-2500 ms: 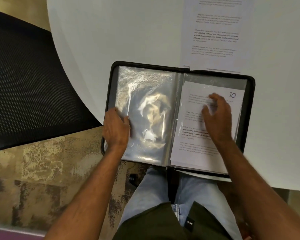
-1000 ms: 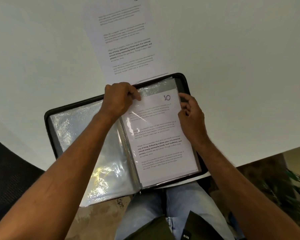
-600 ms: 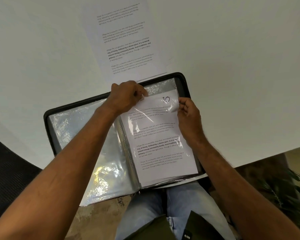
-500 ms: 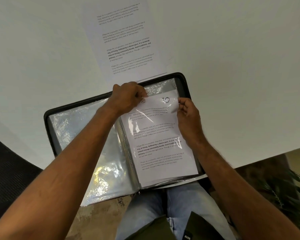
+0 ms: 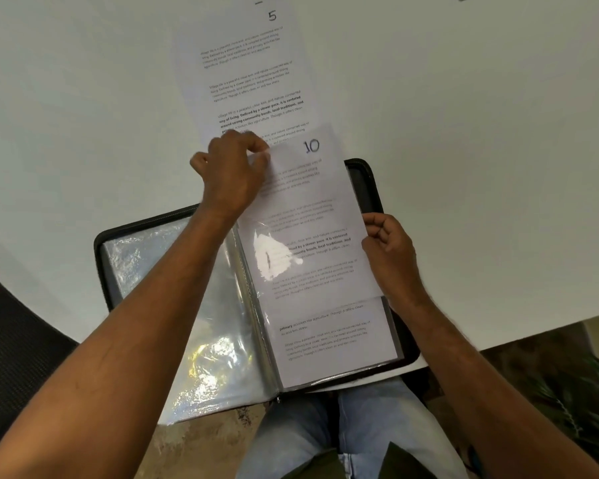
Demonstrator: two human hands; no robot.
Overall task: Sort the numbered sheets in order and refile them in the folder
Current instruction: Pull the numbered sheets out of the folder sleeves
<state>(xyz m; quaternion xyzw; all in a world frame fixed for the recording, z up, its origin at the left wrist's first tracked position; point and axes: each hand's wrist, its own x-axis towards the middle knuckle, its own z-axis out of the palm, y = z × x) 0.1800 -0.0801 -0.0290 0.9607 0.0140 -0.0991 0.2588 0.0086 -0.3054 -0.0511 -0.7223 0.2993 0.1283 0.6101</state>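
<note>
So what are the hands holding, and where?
The left hand pinches sheet 10 at its top edge; the right hand holds the clear sleeve's right edge.

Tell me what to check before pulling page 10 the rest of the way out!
1. Left hand pinches the top of sheet 10: ok.
2. Right hand grips the sheet's right edge: ok.
3. Sheet fully out of the sleeve: not ok; its lower part shows glare like the plastic over it.
4. Folder steady, partly on the table, partly over the lap: cannot tell.
5. Landing spot ready: ok; sheet 5 lies on the table just ahead.
6. Paper tearing or creasing: cannot tell.
</note>
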